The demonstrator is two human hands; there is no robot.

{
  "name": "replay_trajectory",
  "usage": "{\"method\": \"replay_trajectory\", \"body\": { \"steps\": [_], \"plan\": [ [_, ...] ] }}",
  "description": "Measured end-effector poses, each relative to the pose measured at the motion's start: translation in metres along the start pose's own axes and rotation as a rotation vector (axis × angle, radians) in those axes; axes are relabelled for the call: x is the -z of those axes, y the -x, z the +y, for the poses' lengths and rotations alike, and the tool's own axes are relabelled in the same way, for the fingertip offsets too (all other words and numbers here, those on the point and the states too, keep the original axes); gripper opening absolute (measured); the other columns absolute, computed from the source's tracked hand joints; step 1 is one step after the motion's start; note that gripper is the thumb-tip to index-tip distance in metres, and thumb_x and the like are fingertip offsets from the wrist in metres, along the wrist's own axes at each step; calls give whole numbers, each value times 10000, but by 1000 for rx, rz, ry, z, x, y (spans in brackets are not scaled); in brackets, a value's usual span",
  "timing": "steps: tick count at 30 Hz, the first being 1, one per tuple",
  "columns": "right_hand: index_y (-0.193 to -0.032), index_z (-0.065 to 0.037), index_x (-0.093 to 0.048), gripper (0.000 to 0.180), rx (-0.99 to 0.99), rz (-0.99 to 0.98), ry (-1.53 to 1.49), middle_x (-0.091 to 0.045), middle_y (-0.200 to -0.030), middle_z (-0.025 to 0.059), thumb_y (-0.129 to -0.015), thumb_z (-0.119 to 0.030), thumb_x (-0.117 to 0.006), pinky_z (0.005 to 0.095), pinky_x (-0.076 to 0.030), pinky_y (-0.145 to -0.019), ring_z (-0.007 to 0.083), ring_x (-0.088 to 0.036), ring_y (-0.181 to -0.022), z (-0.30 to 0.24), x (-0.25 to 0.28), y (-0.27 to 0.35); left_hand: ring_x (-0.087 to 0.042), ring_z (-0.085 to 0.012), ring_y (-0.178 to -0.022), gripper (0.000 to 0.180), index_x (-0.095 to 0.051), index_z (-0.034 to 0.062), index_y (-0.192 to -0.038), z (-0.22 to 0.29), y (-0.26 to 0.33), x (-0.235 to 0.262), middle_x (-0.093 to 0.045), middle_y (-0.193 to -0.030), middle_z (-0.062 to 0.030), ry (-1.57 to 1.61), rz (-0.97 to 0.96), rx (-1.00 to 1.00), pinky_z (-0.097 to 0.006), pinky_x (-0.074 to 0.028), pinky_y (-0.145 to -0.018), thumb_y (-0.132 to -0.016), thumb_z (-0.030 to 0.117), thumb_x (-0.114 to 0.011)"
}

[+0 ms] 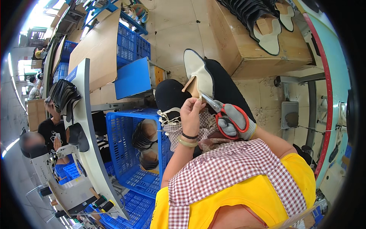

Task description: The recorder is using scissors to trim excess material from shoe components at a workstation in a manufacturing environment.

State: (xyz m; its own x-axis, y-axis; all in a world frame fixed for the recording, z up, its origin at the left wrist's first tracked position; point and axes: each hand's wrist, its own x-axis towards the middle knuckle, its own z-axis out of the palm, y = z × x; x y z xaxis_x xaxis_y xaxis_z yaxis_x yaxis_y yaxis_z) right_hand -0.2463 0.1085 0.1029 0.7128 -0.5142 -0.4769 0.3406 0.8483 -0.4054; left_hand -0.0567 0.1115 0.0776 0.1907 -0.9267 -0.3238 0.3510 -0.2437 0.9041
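Observation:
A cream shoe upper [196, 66] with a dark edge and a tan inner piece rests against my dark-trousered legs. My left hand [190, 114], bare with a black band and a pale bangle at the wrist, pinches the upper's near end between thumb and fingertips. In a grey glove, my right hand [235, 116] grips red-handled scissors [210, 101], with fingers through the loops. The blades point up and left, their tips beside my left fingertips at the upper's edge. Whether they touch the material is too small to tell.
Beside my left leg stands a blue plastic crate [135, 173] with stacked shoe pieces inside. A cardboard box [251, 53] ahead on the right carries a row of black and cream uppers [268, 36]. At far left, a person [49, 131] sits by a sewing machine [57, 181].

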Motion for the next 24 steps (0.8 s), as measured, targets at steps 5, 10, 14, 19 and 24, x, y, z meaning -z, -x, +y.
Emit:
{"method": "replay_trajectory", "body": {
  "steps": [5, 10, 14, 19, 24],
  "plan": [
    [-1382, -186, -359, 561, 71, 27, -92, -536, -711, -9, -938, -509, -472, 160, -333, -384, 43, -412, -450, 17, 2, 3, -553, -93, -873, 81, -561, 4, -932, -16, 6, -11, -581, -916, -18, 99, -51, 15, -239, -452, -839, -935, 84, -553],
    [-1360, -216, -367, 537, 114, 54, -143, -533, -711, -11, -933, -525, -467, 167, -331, -373, 46, -406, -443, 26, -2, 1, -523, -60, -823, 54, -552, 17, -933, -28, 11, -14, -569, -893, 2, 125, -68, 15, -206, -432, -763, -936, 71, -546],
    [-1357, -227, -359, 517, 130, 82, -118, -528, -717, -13, -940, -517, -460, 169, -332, -371, 46, -405, -443, 27, -1, -2, -475, -28, -778, 44, -547, 32, -928, -32, 15, -13, -540, -857, 32, 90, -100, 21, -173, -392, -700, -937, 75, -548],
    [-1357, -234, -357, 510, 164, 71, -106, -531, -716, -12, -943, -512, -457, 173, -337, -372, 55, -417, -443, 27, -2, -5, -462, -31, -762, 39, -540, 34, -917, -33, 20, -10, -528, -888, 28, 68, -141, 0, -169, -380, -693, -931, 69, -550],
    [-1417, -236, -292, 593, 131, 214, -120, -504, -684, -22, -933, -545, -445, 181, -323, -356, 54, -385, -415, 24, -2, -13, -473, -80, -808, 57, -532, -10, -850, -42, 29, 2, -502, -971, -37, -175, -245, -98, -207, -387, -715, -879, 25, -566]
  ]
}}
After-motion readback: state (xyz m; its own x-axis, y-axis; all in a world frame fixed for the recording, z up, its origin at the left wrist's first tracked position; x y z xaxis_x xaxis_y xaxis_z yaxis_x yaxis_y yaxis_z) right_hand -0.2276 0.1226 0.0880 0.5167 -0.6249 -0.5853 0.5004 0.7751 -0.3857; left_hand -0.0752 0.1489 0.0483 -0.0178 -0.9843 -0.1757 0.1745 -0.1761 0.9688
